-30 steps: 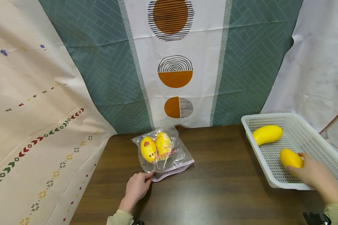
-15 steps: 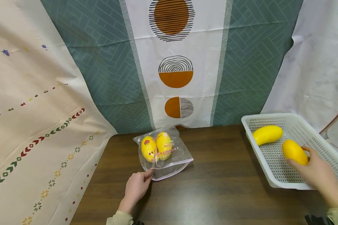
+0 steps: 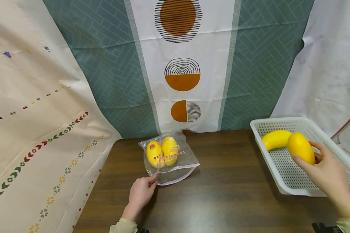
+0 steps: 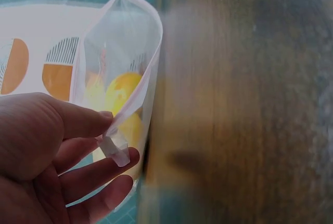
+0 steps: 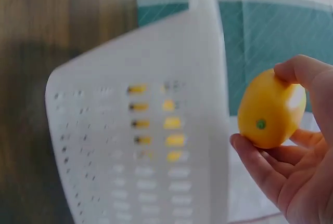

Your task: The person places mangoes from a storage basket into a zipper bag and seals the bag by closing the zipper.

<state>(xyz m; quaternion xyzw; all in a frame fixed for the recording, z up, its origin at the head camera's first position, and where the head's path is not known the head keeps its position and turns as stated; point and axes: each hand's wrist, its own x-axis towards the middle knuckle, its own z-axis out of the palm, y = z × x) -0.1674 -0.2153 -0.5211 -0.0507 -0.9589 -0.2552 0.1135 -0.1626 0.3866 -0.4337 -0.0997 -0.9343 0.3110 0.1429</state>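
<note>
My left hand (image 3: 141,193) pinches the corner of a clear zip bag (image 3: 189,160) between thumb and finger; the left wrist view shows its pink-edged mouth (image 4: 156,21) spread apart. Two yellow fruits (image 3: 154,153) lie inside, behind the bag's printed pattern. Over the white basket (image 3: 265,165), my right hand (image 3: 328,168) grips a yellow mango (image 3: 301,149). In the right wrist view the mango (image 5: 270,109) has a small green stem spot and is held above the basket's rim. A longer curved yellow fruit (image 3: 275,139) lies in the basket, partly covered by the mango in the head view.
The brown wooden table (image 3: 221,181) stretches between bag and basket. A patterned cloth (image 3: 192,64) hangs behind it, and a cream cloth (image 3: 32,106) hangs along the left side. The basket's perforated side wall (image 5: 130,156) stands beside the right hand.
My right hand has lifted the mango up from the basket floor and slightly to the left. The bag's mouth gapes wider, with the left hand keeping its pinch almost in place.
</note>
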